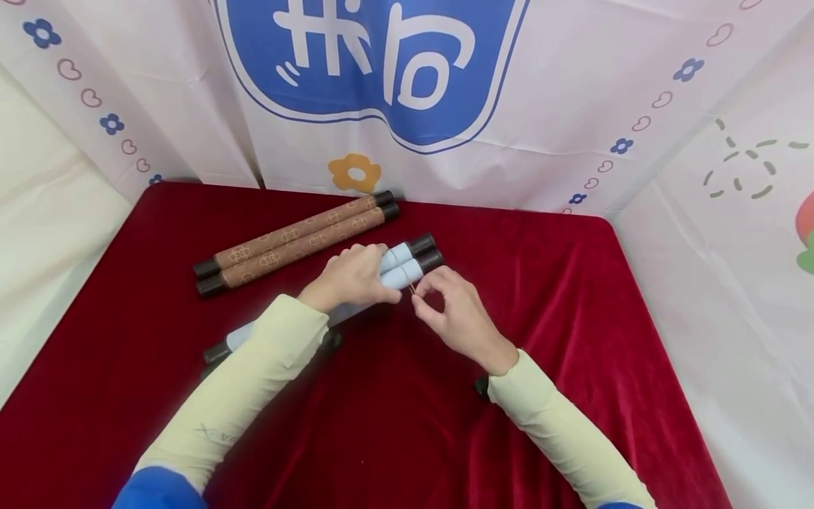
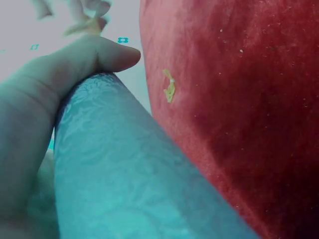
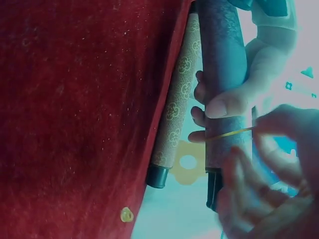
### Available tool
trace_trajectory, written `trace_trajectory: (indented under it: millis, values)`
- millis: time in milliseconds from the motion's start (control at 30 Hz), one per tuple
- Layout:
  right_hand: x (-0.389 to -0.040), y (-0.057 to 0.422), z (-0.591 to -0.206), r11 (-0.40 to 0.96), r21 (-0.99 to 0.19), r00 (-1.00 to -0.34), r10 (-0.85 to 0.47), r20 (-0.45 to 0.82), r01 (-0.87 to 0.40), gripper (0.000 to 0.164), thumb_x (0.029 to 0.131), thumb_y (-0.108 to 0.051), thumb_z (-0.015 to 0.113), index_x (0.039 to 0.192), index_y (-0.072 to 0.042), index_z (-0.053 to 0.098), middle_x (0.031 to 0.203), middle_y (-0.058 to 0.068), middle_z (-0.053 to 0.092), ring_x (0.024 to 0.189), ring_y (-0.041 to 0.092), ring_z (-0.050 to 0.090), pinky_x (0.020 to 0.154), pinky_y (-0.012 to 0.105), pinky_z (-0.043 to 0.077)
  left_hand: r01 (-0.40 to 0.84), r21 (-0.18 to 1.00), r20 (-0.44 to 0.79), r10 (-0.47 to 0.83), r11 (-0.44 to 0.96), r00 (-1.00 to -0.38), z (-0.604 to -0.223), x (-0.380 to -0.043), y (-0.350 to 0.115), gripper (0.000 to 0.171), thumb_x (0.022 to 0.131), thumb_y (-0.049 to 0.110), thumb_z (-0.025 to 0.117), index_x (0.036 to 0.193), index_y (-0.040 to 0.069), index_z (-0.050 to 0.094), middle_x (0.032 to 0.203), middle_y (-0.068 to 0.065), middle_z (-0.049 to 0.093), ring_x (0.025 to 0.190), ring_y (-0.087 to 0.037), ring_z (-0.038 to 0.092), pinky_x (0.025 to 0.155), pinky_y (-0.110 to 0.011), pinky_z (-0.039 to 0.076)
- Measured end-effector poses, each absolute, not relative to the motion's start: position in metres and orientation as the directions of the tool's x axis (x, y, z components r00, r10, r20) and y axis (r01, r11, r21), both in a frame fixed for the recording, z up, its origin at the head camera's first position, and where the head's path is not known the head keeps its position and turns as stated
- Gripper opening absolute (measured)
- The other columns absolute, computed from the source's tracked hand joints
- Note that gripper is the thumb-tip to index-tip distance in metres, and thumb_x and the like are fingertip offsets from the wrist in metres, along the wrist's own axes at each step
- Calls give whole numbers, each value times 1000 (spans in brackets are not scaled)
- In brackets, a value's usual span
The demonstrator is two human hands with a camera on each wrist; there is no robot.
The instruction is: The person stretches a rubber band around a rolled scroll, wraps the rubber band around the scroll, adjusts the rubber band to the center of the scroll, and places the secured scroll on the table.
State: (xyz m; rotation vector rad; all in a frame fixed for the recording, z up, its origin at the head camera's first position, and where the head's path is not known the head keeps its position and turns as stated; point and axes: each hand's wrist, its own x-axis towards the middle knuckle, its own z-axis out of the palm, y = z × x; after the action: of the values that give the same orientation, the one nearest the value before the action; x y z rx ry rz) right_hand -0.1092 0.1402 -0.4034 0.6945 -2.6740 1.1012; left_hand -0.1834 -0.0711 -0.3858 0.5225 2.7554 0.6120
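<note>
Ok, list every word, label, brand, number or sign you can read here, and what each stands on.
No text reads clearly.
Blue emblem on the backdrop: large white characters, cut off at the top; cannot make them out.
Left sleeve: faint dark marks, too blurred to read.
Pale blue rolls, brown rolls: no lettering visible.

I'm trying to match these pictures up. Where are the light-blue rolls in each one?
Head: the light-blue rolls lie slantwise near the middle, nearer the person than the brown rolls.
Left wrist: one shows large, running from upper left of centre down to the bottom edge.
Right wrist: right of centre, running down from the top edge to a black end.
Shared landmark: the left hand, gripping them in every view.
</note>
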Motion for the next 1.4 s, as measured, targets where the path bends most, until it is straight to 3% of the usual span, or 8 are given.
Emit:
trace_trajectory:
  millis: [133, 300, 467, 633, 867, 1067, 1133, 1400]
  values:
    - [-114, 139, -402, 427, -763, -859, -391, 329, -486, 4, 101, -13, 70, 102, -9, 68, 100, 2, 71, 97, 14, 66, 93, 40, 56, 278, 440, -199, 395, 854, -897, -391, -183, -68, 58, 73, 49, 86, 110, 12, 60, 87, -7, 66, 72, -25, 65, 61, -40, 50]
    - [-108, 138, -394, 268, -865, -861, -416, 293, -424, 7, 102, -11, 67, 97, -10, 63, 84, 1, 63, 81, 12, 60, 78, 29, 52, 276, 454, -200, 399, 847, -895, -392, -184, -65, 60, 75, 52, 87, 111, 12, 61, 89, -7, 67, 75, -25, 66, 63, -42, 51]
    - [-99, 145, -389, 281, -837, -831, -460, 312, -469, 17, 96, -11, 73, 87, -15, 60, 73, -1, 52, 68, 11, 50, 62, 31, 44, 246, 500, -179, 377, 830, -909, -379, -192, -77, 64, 72, 52, 88, 114, 11, 63, 91, -7, 68, 78, -26, 67, 67, -41, 52]
    - [-103, 162, -396, 499, -637, -751, -630, 200, -588, 12, 97, -20, 73, 104, -12, 67, 76, -3, 52, 69, 8, 48, 66, 28, 47, 208, 657, -156, 400, 725, -903, -359, -204, -103, 66, 72, 49, 92, 113, 6, 65, 94, -11, 69, 80, -25, 65, 71, -37, 53]
    - [-107, 170, -417, 589, -230, -615, -786, 59, -775, 50, 93, -24, 78, 136, -2, 64, 95, 2, 63, 80, 13, 55, 85, 31, 54, 110, 787, -206, 427, 607, -881, -348, -206, -115, 72, 71, 50, 96, 119, 6, 65, 101, -13, 69, 85, -26, 65, 74, -38, 56]
    - [-98, 144, -399, 497, -6, -487, -849, 206, -868, 19, 88, -24, 80, 93, -9, 70, 80, -1, 61, 73, 14, 56, 76, 29, 50, 181, 636, -162, 359, 750, -919, -360, -199, -90, 81, 67, 61, 93, 119, 8, 61, 97, -9, 66, 84, -26, 63, 75, -39, 51]
    - [-96, 134, -387, 482, 52, -449, -846, 286, -875, 22, 86, -24, 80, 80, -13, 62, 74, -3, 56, 70, 14, 53, 71, 28, 45, 160, 571, -175, 309, 805, -935, -365, -195, -81, 81, 66, 64, 91, 117, 10, 59, 95, -8, 65, 84, -26, 62, 73, -40, 49]
    - [-85, 119, -354, 477, 201, -387, -848, 363, -855, 26, 90, -35, 70, 86, -12, 58, 78, 0, 52, 75, 16, 49, 72, 29, 41, 201, 536, -100, 298, 820, -949, -384, -185, -52, 76, 75, 79, 74, 112, 16, 55, 90, -3, 65, 77, -23, 64, 68, -39, 51]
